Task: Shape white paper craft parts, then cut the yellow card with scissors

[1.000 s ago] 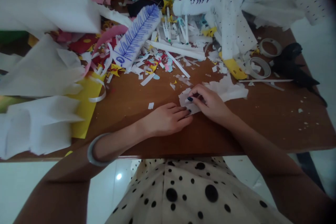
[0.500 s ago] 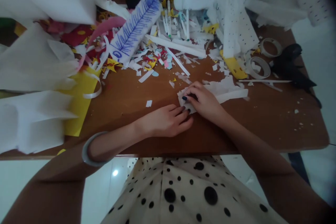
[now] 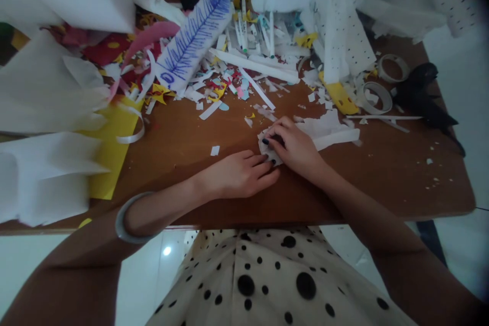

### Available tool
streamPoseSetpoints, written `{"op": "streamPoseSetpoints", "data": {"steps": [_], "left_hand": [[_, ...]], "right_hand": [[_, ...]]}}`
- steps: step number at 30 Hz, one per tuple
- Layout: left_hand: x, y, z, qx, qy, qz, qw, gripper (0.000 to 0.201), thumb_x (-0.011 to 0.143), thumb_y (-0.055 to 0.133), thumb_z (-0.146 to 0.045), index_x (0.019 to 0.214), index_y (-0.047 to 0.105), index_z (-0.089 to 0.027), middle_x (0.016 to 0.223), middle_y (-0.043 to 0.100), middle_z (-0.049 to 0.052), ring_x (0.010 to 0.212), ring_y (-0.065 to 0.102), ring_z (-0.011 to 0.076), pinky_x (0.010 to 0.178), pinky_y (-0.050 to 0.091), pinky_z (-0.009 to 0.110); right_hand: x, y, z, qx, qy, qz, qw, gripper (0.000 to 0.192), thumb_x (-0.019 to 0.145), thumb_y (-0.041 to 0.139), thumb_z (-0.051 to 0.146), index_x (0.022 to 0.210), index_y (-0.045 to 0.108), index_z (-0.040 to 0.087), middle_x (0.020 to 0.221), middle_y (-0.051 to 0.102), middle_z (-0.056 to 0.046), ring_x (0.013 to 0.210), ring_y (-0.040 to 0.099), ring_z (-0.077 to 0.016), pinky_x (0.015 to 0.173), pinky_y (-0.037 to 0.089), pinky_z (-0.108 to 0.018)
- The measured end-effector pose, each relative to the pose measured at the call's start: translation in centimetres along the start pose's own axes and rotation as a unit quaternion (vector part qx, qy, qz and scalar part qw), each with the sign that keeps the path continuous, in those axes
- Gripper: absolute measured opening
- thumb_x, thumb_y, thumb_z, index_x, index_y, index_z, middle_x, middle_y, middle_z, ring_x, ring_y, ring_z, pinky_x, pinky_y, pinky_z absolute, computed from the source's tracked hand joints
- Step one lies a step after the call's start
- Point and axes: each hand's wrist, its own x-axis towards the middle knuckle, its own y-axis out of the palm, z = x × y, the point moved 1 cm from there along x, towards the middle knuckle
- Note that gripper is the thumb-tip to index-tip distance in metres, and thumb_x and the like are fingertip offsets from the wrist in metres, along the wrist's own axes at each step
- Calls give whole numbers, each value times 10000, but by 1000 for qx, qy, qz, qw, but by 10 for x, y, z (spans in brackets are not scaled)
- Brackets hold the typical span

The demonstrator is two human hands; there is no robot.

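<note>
Brown and wooden, the surface [image 3: 382, 173] is bare near the person and buried under paper scraps along its far side. Near its middle lies a small white paper piece [image 3: 267, 148], and both hands meet on it. The left hand [image 3: 239, 175] lies palm down, fingers together and stretched flat toward the right, the fingertips pressing the near edge of the paper piece; a pale bangle [image 3: 126, 219] circles that forearm. The right hand [image 3: 294, 145] is curled over the paper piece from the right, its dark-nailed fingertips bent down onto it; whether it pinches the paper or only presses it cannot be told. Just right of that hand lies a ragged white paper sheet [image 3: 328, 130]. Farther off, to the far left, rests a white paper feather with blue pen lines [image 3: 193, 43], and a yellow sheet [image 3: 112, 142] lies at the left. At the far right sit two tape rolls [image 3: 376, 97] and black scissors [image 3: 424, 99].
</note>
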Motion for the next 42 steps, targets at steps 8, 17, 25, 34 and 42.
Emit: {"op": "streamPoseSetpoints", "data": {"steps": [8, 17, 25, 34, 42], "left_hand": [[1, -1, 1, -33, -13, -11, 999, 228, 924, 428, -114, 1028, 630, -139, 931, 715, 109, 886, 663, 187, 697, 469, 290], [0, 0, 0, -21, -14, -1, 1000, 237, 928, 416, -123, 992, 644, -147, 939, 717, 99, 883, 666, 186, 685, 466, 294], [2, 2, 1, -12, -8, -3, 1000, 196, 921, 457, -152, 954, 650, -150, 924, 718, 94, 877, 668, 187, 673, 470, 293], [1, 2, 1, -4, -6, -14, 1000, 183, 913, 474, -165, 970, 647, -147, 969, 724, 88, 884, 674, 183, 689, 489, 289], [-5, 1, 12, 18, -29, -4, 999, 270, 924, 465, -156, 1168, 580, -175, 1131, 692, 81, 1044, 648, 178, 854, 505, 296]], "right_hand": [[-1, 0, 3, -26, -15, -13, 999, 135, 915, 499, 292, 894, 599, 204, 991, 576, -70, 845, 587, -193, 690, 434, -303], [-2, 1, 5, -21, -24, -13, 999, 93, 898, 546, 297, 870, 569, 211, 965, 592, -55, 805, 582, -179, 659, 418, -290], [-4, 5, 10, -64, -6, -18, 998, 70, 912, 512, 273, 879, 522, 212, 994, 550, -71, 822, 582, -191, 625, 432, -293], [-5, 9, 6, -35, -13, -69, 997, 139, 905, 501, 305, 976, 436, 205, 1011, 563, -92, 886, 578, -222, 666, 467, -320], [-5, 0, 1, 33, -28, -52, 998, 183, 850, 400, 133, 1015, 428, 207, 1012, 596, -96, 881, 602, -212, 745, 484, -343]]}}
